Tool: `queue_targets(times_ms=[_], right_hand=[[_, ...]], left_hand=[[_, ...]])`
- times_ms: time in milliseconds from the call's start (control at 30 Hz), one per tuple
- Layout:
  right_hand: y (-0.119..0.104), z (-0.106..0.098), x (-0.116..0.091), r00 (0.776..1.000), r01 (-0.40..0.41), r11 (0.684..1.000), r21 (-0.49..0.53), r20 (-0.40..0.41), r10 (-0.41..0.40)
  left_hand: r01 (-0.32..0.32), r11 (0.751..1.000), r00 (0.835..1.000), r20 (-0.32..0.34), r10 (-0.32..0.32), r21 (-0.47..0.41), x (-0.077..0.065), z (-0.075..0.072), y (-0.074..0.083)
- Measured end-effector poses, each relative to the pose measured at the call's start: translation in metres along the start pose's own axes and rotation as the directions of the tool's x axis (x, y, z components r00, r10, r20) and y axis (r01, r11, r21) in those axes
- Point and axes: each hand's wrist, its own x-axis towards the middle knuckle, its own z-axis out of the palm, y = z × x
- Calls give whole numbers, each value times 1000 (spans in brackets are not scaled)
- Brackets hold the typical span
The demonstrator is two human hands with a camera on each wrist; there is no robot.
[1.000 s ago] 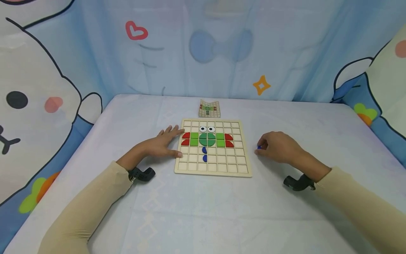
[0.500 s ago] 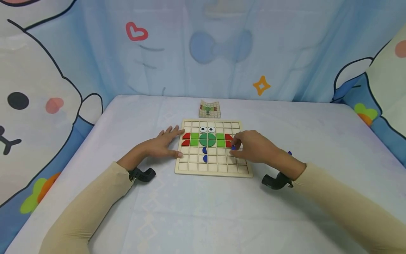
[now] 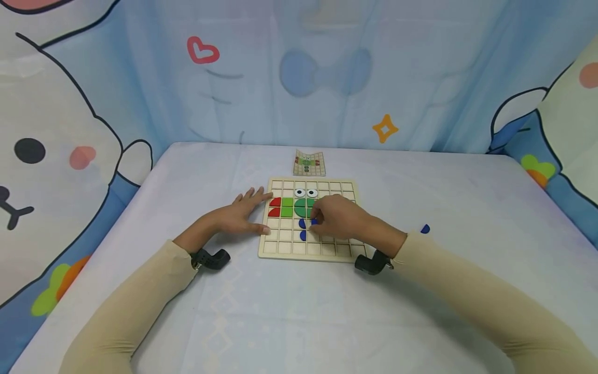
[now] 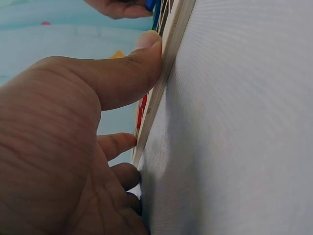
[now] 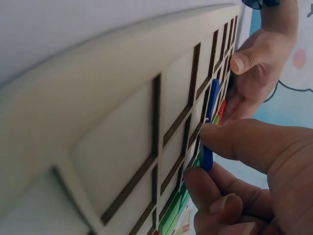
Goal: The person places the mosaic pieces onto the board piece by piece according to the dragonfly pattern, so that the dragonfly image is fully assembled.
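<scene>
A wooden grid board (image 3: 285, 249) lies on the table with red, green and blue pieces and two eye pieces in its cells. My left hand (image 3: 238, 213) rests at the board's left edge, fingers spread, thumb and a fingertip on the rim. In the left wrist view its thumb (image 4: 132, 73) presses the edge. My right hand (image 3: 341, 218) is over the middle of the board and pinches a blue quarter-round piece (image 5: 206, 157) between thumb and finger, just right of a blue piece (image 3: 302, 223) in the grid. It hides the pieces on the board's right side.
Behind the board stands a small curved pattern card (image 3: 309, 163). A loose blue piece (image 3: 425, 228) lies on the white tablecloth (image 3: 280, 311) to the right, beyond my right forearm. A printed blue curtain (image 3: 327, 78) hangs behind the table.
My right hand has moved left from the table beside the board to the board's middle, carrying the blue piece. Another blue piece on the table has come into sight. The left hand stays put.
</scene>
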Motion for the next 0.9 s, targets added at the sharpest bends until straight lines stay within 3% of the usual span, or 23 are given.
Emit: queue_targets(times_ms=[300,900], right_hand=[[-3,-1,6,1000,16,1000,-18,10,-15],[-2,4,10,998,-20,999,-32,-54,18]], left_hand=[[17,1000,1000,-3,-17,8,3,2,-2],[1,1000,1000,-7,-1,2,2,1,-2]])
